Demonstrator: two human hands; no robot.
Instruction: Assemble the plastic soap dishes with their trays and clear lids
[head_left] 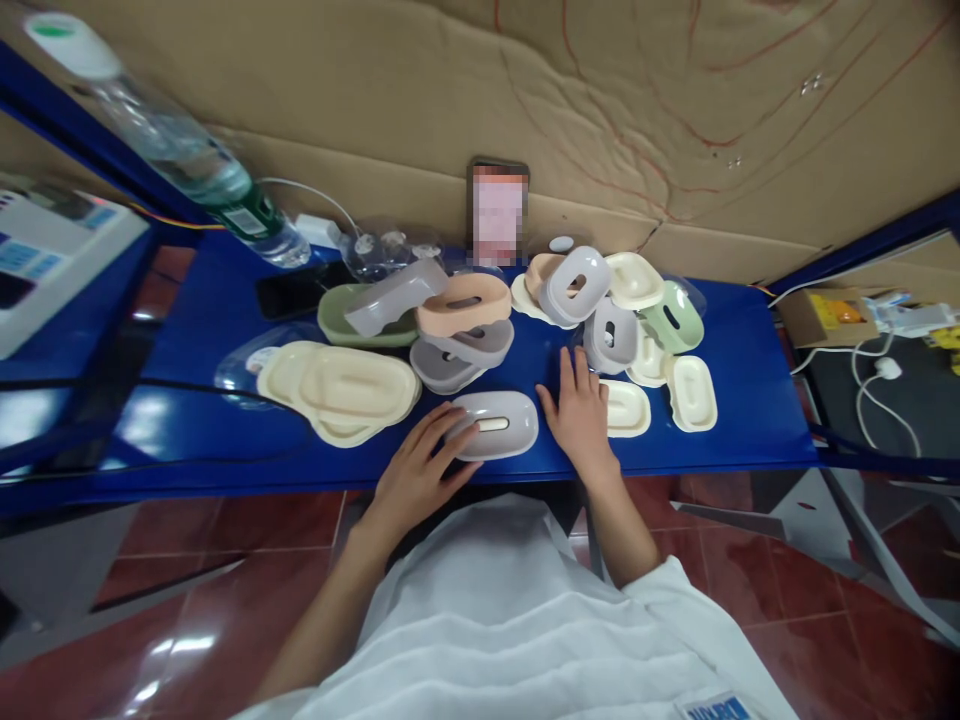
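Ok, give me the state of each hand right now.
Left hand: on the grey oval piece; whether its grip is closed cannot be told.
Right hand: open, holding nothing visible.

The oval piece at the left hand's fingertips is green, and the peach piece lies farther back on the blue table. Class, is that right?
Only the colour is wrong: the head view shows the oval piece at the left hand's fingertips is pale grey. The peach piece does lie farther back on the blue table.

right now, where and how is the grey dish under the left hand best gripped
Probably by its rounded ends, from left and right: the grey dish lies sideways, the left hand at its left end, its right end free.
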